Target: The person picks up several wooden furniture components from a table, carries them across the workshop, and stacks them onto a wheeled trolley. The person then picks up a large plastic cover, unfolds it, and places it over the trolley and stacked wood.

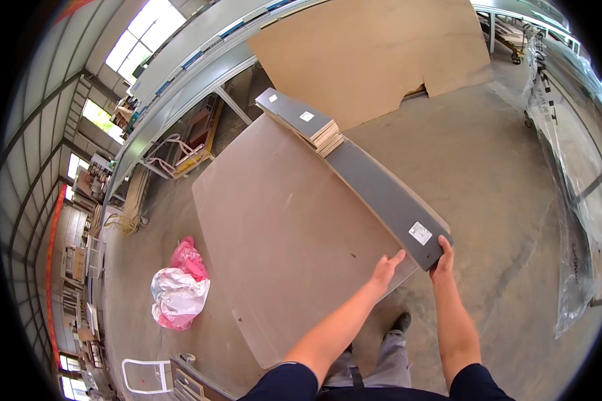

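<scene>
A long dark grey panel (pixel 381 190) with a white label near its near end lies along the right edge of a large brown board. My right hand (pixel 441 259) grips the panel's near right corner, thumb on top and the other fingers hidden beneath. My left hand (pixel 384 270) is beside the panel's left edge near the same end, one digit stretched toward that edge; its other fingers are partly hidden, and I cannot tell whether it touches. Beyond the panel's far end sits a stack of similar grey panels (pixel 291 113) with pale layered edges, two white labels showing on top.
The large brown board (pixel 274 234) spreads out in front of me. Left of it, a pink and white plastic bag (pixel 180 297) lies on the floor. Cardboard (pixel 368 60) stands beyond, by a long metal-framed conveyor (pixel 207 73). Clear plastic wrapping (pixel 562 200) hangs at right.
</scene>
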Demonstrator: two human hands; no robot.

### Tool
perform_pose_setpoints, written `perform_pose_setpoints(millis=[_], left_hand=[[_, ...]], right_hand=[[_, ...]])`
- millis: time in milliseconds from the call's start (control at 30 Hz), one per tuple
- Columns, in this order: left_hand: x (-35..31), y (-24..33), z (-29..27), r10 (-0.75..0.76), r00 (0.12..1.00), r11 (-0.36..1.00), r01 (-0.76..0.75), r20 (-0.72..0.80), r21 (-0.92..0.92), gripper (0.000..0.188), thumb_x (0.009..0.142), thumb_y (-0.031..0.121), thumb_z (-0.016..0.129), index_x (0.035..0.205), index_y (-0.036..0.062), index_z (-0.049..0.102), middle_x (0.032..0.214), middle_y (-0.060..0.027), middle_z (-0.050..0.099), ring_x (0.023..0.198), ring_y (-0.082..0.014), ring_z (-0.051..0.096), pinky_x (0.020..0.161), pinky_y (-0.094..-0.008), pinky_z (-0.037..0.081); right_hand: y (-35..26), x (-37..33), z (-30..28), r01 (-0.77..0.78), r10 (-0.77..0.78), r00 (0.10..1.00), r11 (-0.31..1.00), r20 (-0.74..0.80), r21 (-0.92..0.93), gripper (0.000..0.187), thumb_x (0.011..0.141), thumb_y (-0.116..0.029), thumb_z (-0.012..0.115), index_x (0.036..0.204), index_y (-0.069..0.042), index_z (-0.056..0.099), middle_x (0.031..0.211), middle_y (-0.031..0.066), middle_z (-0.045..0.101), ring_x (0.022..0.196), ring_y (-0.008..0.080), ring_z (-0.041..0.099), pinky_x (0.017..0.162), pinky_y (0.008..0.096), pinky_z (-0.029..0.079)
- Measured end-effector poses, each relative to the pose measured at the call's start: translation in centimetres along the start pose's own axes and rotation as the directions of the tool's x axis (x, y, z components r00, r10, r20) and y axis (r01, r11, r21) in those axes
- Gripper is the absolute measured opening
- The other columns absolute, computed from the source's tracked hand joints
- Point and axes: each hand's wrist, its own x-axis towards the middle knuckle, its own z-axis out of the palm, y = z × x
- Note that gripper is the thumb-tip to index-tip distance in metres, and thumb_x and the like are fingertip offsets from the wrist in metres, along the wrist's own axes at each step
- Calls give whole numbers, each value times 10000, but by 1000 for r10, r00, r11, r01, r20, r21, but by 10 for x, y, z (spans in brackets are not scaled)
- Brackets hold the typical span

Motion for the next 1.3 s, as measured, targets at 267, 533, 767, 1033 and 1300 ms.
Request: perform_pose_setpoints(millis=[267,533,767,1033,1300], left_hand=[[27,-20,70,183,976,905,-215,-121,-368,405,801,265,674,1080,-5,561,995,-74,611,885,-164,594,759,-275,477],[-50,-50,44,109,993,932,-120,-51,-342,403,792,201,672,1125,25,526,1030,-52,589,909,-161,583,786,-281,477],[-40,-69,10,-34,974,998,43,224,-39,274,806,252,663,953,21,667,887,-40,618,802,-134,549,725,-266,442],[-54,-47,-78,-56,863,971,164,502,-173,547,866,482,502,1240,83,474,1158,-70,555,1037,-238,534,899,-381,420],[-95,-87,-104,-98,609,946,303,787,-117,635,748,519,477,1221,95,471,1179,-93,523,1056,-299,512,887,-449,421]], right_hand=[[8,-9,-11,113,-108,989,992,-101,54,493,732,-136,647,1167,-31,439,1022,98,556,893,224,575,782,336,495],[53,-87,-45,164,-156,986,970,-56,181,438,736,-239,633,1102,-49,485,989,88,567,900,235,572,825,355,468],[74,-112,-87,205,-183,968,971,-171,124,491,665,-139,666,1108,-43,478,893,58,580,836,203,571,793,341,459],[138,-320,-109,410,-357,897,892,-260,192,585,647,-117,693,1174,-5,463,956,78,587,911,187,562,833,307,443],[259,-513,-65,614,-452,669,784,-590,94,490,655,-155,671,1097,-13,513,968,94,583,899,189,550,813,300,438]])
